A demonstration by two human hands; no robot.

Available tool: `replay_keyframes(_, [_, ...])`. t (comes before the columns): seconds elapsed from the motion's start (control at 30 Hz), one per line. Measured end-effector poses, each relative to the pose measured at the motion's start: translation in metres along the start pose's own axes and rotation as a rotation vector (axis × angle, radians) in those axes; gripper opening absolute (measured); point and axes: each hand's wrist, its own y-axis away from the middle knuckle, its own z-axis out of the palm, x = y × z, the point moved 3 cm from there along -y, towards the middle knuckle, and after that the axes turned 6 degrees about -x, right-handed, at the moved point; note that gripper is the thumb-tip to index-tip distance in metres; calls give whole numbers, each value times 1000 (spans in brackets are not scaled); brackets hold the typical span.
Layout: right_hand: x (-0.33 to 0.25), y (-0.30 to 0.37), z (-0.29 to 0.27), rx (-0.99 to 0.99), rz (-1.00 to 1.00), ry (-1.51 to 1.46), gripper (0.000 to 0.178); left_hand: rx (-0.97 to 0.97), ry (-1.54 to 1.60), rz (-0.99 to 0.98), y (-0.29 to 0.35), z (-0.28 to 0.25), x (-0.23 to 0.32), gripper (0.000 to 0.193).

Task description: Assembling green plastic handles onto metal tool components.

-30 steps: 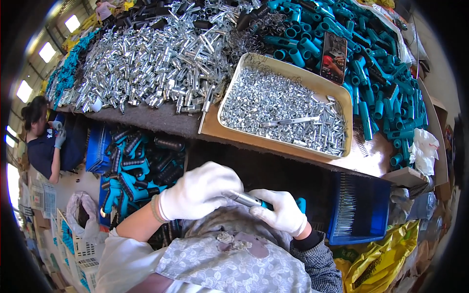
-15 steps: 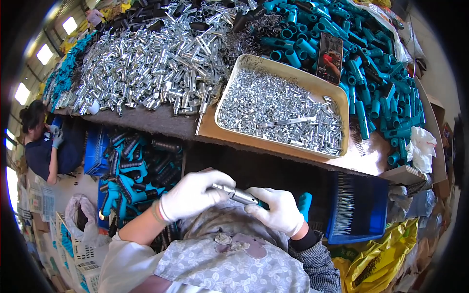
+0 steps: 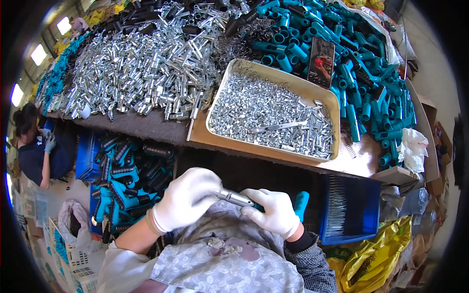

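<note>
1. Change: at the picture's centre, the white-gloved left hand (image 3: 188, 200) now covers the narrow end of the silver metal tube (image 3: 234, 197); half a second ago that tip is exposed beyond the fingers.
2. Left grip: fingers curl closed around the tube's left end; the fingertips themselves are hidden.
3. Right grip: the white-gloved right hand (image 3: 273, 212) pinches the tube's dark-teal base between thumb and fingers, unchanged across the pictures.
4. Location: the tube lies between the two hands, above the apron, tilted down to the right. A rounded teal plastic piece (image 3: 301, 205) shows just right of the right glove; whether it joins the tube cannot be seen.
5. Surroundings: the cream rectangular tray (image 3: 288, 79) of small metal parts, upper centre-right, is untouched.
6. Assessment: the change reads as a re-grip or turn at the tip, with the base held steady.
</note>
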Motion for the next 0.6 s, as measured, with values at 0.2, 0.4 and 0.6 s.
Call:
replay_keyframes(0.2, [8,-6,-1,-75,-38,-321,43,-43,-16,147,-9,0,11,21])
replay_keyframes(0.4, [13,-1,15,335,-83,-1484,39,-89,287,-2,-5,25,-17,72])
replay_keyframes(0.6, [101,-1,57,707,410,-1999,25,-483,239,-265,46,20,-46,72])
